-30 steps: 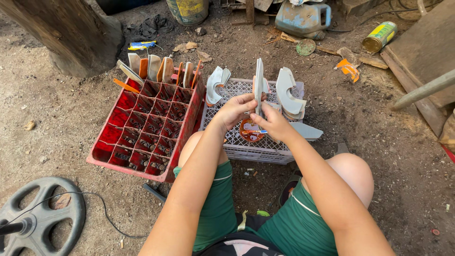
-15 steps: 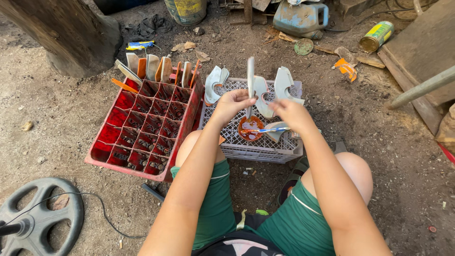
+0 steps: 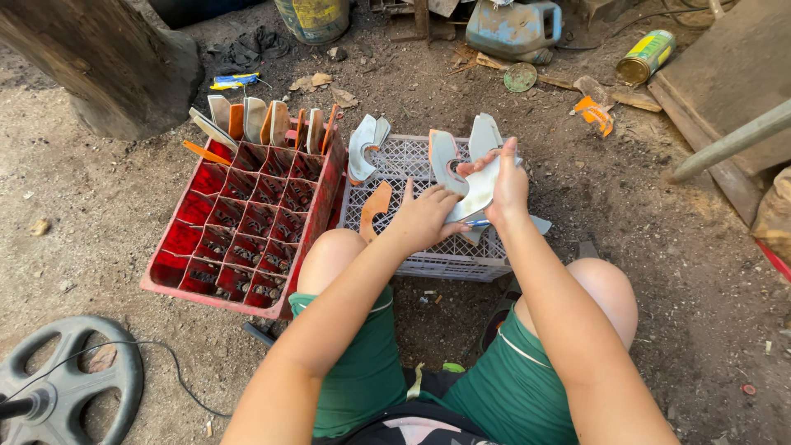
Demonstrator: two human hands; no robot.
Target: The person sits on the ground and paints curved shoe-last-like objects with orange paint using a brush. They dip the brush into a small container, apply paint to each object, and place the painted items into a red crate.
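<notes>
Over a white plastic crate (image 3: pixel 428 262) between my knees, my left hand (image 3: pixel 424 216) and my right hand (image 3: pixel 507 185) both grip a curved whitish plate piece (image 3: pixel 478 191). A second whitish curved piece (image 3: pixel 442 161) stands right behind it, touching my left fingers. An orange curved piece (image 3: pixel 375 206) leans in the crate just left of my left hand. More whitish curved pieces (image 3: pixel 362 144) stand along the crate's far edge.
A red compartment crate (image 3: pixel 239 231) sits left of the white one, with several flat orange and pale pieces (image 3: pixel 259 124) stuck in its far row. A wheel (image 3: pixel 58 383) lies bottom left. A log (image 3: pixel 107 58), bucket (image 3: pixel 313 16), jug (image 3: pixel 515 29), can (image 3: pixel 647 56) and planks (image 3: pixel 733 74) ring the dirt ground.
My hands have lifted and turned the whitish piece flat toward me; my right hand moved up onto its far edge, and my left hand slid under it.
</notes>
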